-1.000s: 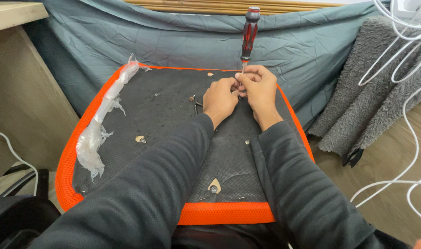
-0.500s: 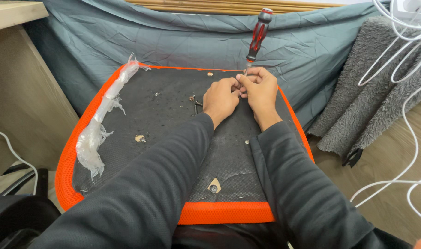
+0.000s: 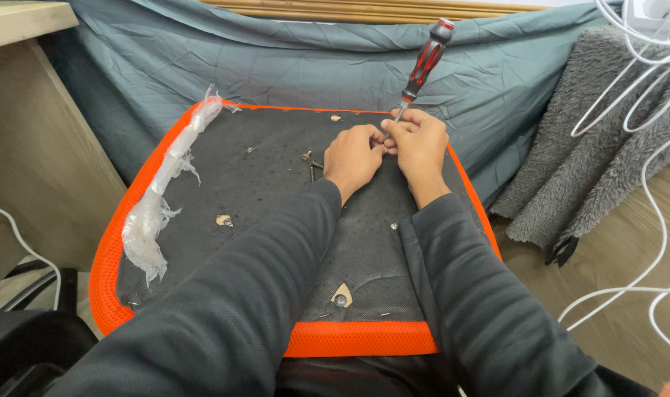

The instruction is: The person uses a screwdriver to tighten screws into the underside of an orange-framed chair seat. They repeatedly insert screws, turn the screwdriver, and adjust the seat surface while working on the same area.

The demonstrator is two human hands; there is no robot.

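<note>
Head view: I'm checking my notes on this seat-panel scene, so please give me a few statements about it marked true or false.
1. The screwdriver has a red and black handle. True.
2. The left hand and right hand are far apart, at opposite edges of the seat panel. False: they meet near the far right corner, fingers touching.
3. Crumpled clear plastic wrap lies along the panel's left edge. True.
4. The panel's rim is blue. False: it is orange, around a black underside.
5. White cables hang at the right. True.
</note>
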